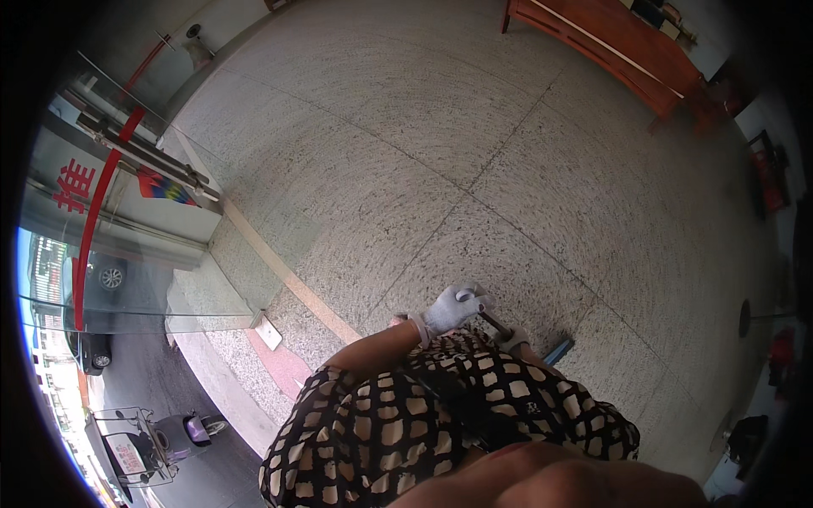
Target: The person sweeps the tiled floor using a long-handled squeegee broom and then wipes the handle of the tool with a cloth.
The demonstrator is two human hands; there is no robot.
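Holding a brown handle [495, 322] in the gloved left hand [449, 311], the person stands at the lower edge of the view, above a speckled floor [457, 135]. Clock positions are taken from the view's centre. Left hand: near 5 o'clock, fingers curled round the top of the handle. Right hand [511, 340]: near 4 o'clock, beside the lower visible part of the handle, mostly hidden by the patterned clothing [381, 423]; cannot tell whether it is closed on it. The handle slants from the left hand toward 4 o'clock and its lower end is out of sight. Just beyond the right hand, a blue strip [559, 350] shows against the floor; whether it joins the handle is unclear. Progress, as judged: the handle is taken up and not set down, so work appears under way rather than finished. How much of it is done or left cannot be read from the floor. Surroundings: glass door [127, 254] at 9 o'clock, scooter [182, 436] at 8, wooden bench [584, 42] between 1 and 2.
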